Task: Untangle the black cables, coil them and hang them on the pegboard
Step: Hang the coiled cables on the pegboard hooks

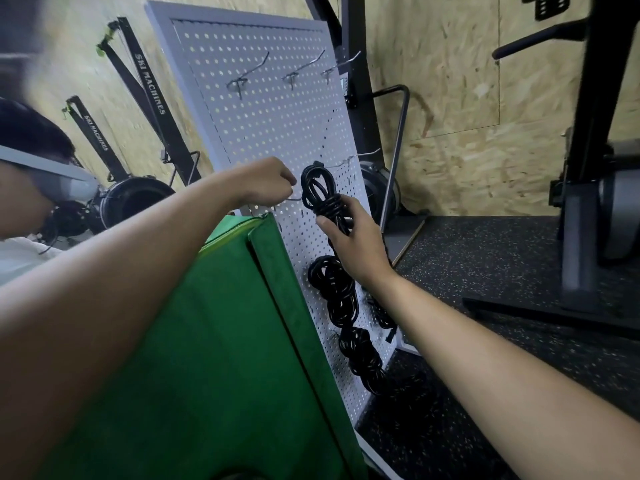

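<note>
A white pegboard (263, 119) leans upright in front of me, with three bare metal hooks (239, 83) near its top. My right hand (353, 244) grips a coiled black cable (318, 188) against the board at mid height; the coil's top loop sits by a hook (349, 161). My left hand (266, 183) pinches another metal hook (292, 199) just left of that coil. Below my right hand two more black cable coils (334, 289) (362, 355) hang on the board, and a further one (382, 313) shows partly behind my wrist.
A green folded panel (221, 341) stands against the board's lower left. Black exercise machines (585, 168) and their frames stand on the speckled rubber floor (485, 271) to the right and behind. Another person with a headset (41, 174) is at the far left.
</note>
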Tool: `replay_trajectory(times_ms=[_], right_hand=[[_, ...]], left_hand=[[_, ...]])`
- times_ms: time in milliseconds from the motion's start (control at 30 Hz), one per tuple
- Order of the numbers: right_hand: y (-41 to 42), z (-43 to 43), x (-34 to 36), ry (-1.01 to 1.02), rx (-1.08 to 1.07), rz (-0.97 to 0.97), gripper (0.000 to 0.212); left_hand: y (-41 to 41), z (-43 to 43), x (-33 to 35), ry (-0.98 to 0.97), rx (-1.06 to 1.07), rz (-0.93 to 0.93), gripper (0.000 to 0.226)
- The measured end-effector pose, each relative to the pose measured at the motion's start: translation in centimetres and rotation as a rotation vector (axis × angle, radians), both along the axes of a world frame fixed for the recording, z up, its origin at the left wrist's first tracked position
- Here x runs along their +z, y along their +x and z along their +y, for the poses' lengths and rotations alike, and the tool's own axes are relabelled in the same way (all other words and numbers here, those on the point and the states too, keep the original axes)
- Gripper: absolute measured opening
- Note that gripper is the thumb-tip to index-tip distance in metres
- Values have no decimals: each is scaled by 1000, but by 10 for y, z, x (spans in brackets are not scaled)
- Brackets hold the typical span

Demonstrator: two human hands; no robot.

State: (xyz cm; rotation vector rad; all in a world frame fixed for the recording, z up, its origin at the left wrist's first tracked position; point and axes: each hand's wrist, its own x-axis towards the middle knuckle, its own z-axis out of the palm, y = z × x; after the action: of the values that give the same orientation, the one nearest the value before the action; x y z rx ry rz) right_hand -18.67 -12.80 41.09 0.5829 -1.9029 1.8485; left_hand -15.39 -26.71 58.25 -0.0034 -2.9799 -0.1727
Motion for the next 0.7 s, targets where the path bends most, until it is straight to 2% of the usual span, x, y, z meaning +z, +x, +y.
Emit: replay_trajectory(times_ms=[233,433,700], right_hand=[[3,-10,9,88,1,18,50],[6,-11,13,103,-51,71,37],[6,-14,18,44,-53,28,41]], left_hand=[[1,-11,-1,123,-1,-13,45],[4,-14,-4,183,7,-11,51],[7,-15,-4,204,-12,-22,54]])
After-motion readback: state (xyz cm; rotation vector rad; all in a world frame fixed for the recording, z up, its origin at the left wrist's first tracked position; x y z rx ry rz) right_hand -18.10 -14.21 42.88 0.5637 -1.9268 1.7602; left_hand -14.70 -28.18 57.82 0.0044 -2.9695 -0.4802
